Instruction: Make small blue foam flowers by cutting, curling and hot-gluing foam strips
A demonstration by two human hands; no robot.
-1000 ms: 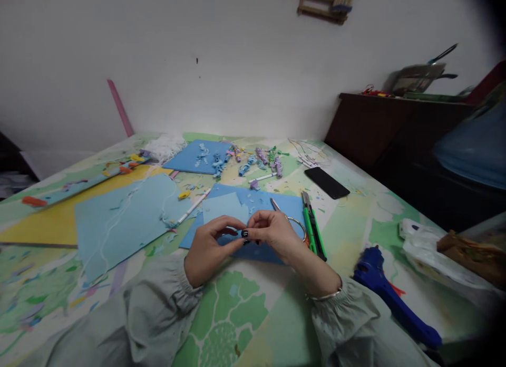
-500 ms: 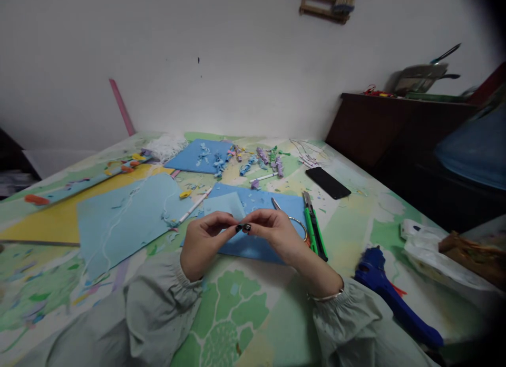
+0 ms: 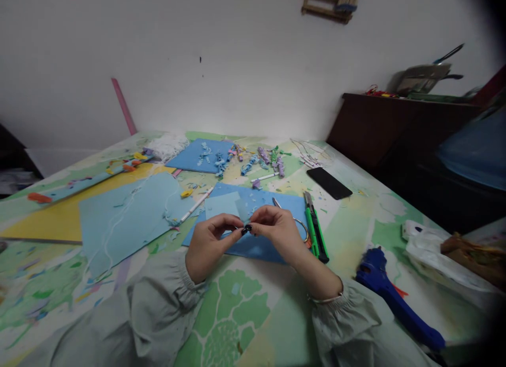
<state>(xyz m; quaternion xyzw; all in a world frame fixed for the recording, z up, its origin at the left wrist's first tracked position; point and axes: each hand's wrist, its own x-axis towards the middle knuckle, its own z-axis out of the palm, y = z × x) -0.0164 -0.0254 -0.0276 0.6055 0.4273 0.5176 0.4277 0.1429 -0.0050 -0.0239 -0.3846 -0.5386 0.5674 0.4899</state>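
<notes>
My left hand (image 3: 211,244) and my right hand (image 3: 279,231) meet over a blue foam sheet (image 3: 256,251), thumbs and forefingers pinched together. A small light blue piece of paper (image 3: 242,209) sticks up from between the fingertips; its lower part is hidden by them. Behind my left fingers a light blue square (image 3: 219,204) lies on the sheet. Scissors (image 3: 302,227) rest partly under my right hand, their blades pointing away. Just right of them lies a green utility knife (image 3: 315,231) with its blade showing.
A blue glue gun (image 3: 395,298) lies by my right forearm, near a plastic bag (image 3: 430,253). Further back are a black phone (image 3: 329,183) and several curled paper pieces (image 3: 249,165). Light blue (image 3: 126,214) and yellow sheets (image 3: 43,219) lie left, among scraps. A dark cabinet (image 3: 375,135) stands right.
My left fingertips have shifted slightly right, and the right hand's fingers have re-bent around the pinch. The view has moved a little; the things on the table stay in place.
</notes>
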